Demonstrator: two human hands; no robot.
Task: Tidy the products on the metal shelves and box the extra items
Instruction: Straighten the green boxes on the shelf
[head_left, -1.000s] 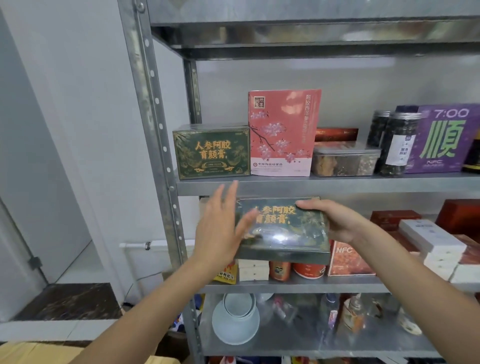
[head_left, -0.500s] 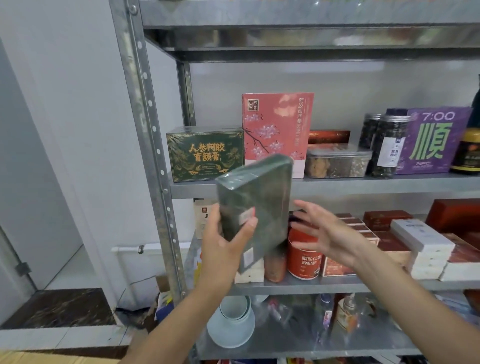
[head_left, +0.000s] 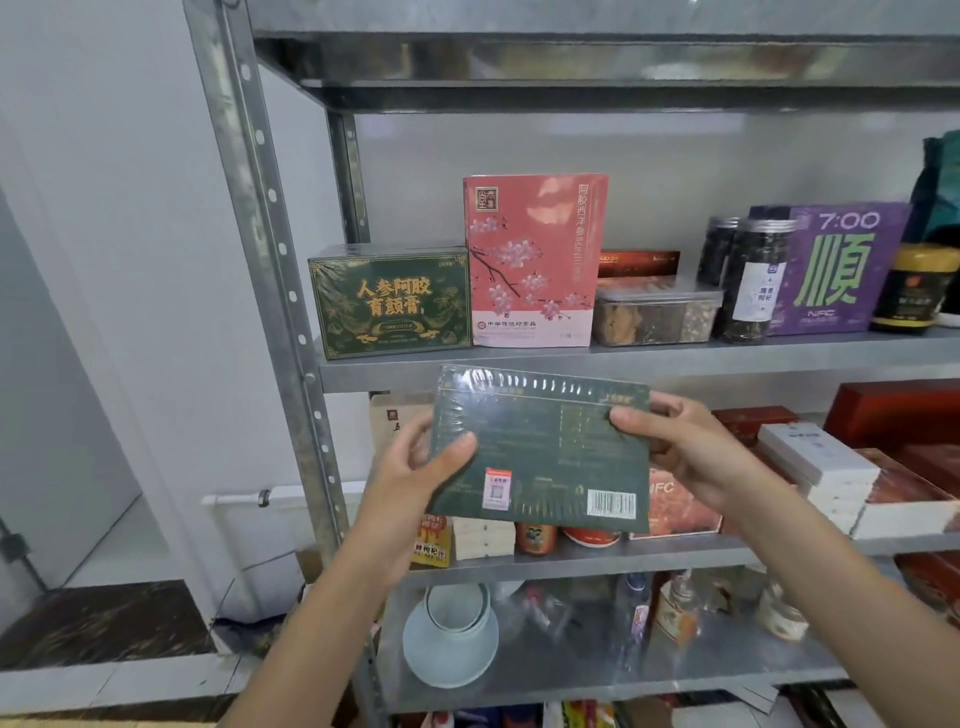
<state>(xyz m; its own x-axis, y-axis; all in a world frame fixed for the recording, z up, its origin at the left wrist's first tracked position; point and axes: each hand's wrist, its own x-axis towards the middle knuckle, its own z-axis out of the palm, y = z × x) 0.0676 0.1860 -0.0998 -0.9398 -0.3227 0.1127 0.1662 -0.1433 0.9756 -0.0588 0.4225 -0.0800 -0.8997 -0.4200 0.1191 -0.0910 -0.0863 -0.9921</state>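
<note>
A dark green shrink-wrapped box (head_left: 545, 447) is held in front of the metal shelf (head_left: 623, 358), its back face with a barcode turned toward me. My left hand (head_left: 415, 478) grips its left edge, thumb on the back face. My right hand (head_left: 680, 447) grips its right edge, thumb on the face and fingers behind. A matching green box (head_left: 389, 301) with gold lettering stands at the left end of the shelf above, next to a tall pink box (head_left: 535, 260) with blossoms.
On the same shelf stand a clear plastic tub (head_left: 654, 312), dark jars (head_left: 748, 280), a purple box (head_left: 836, 270) and a brown jar (head_left: 909, 291). Red and white boxes (head_left: 821, 462) fill the middle shelf at the right. A pale bowl (head_left: 452, 634) sits on the lower shelf. The upright post (head_left: 270, 260) stands left.
The green box was front-up in both hands, then stood on edge in my left hand alone. It now shows its back face, and my right hand has taken its right edge again.
</note>
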